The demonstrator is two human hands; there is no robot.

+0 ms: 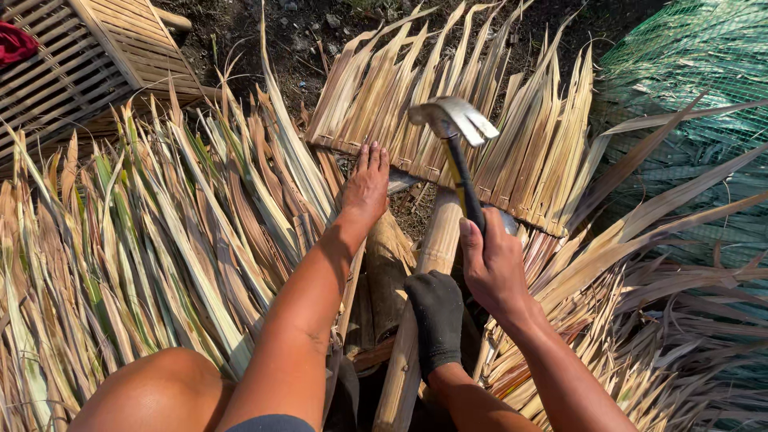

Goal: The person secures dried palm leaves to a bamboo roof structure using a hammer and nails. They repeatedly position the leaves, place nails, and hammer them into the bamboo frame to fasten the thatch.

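One hammer (458, 152) in right hand (492, 268), pole (438, 240) in left hand (436, 316)

The right hand (492, 268) covers the lower end of the hammer (458, 156) handle, so its butt is hidden. The left hand (436, 320), in a dark glove, hides part of the bamboo pole (436, 240), whose base runs off the lower edge. A small grey object (509, 222) behind the right hand is mostly hidden. The slatted frame (88, 56) and a red cloth (14, 42) are cut off at the upper left, the green net (688, 72) at the right.
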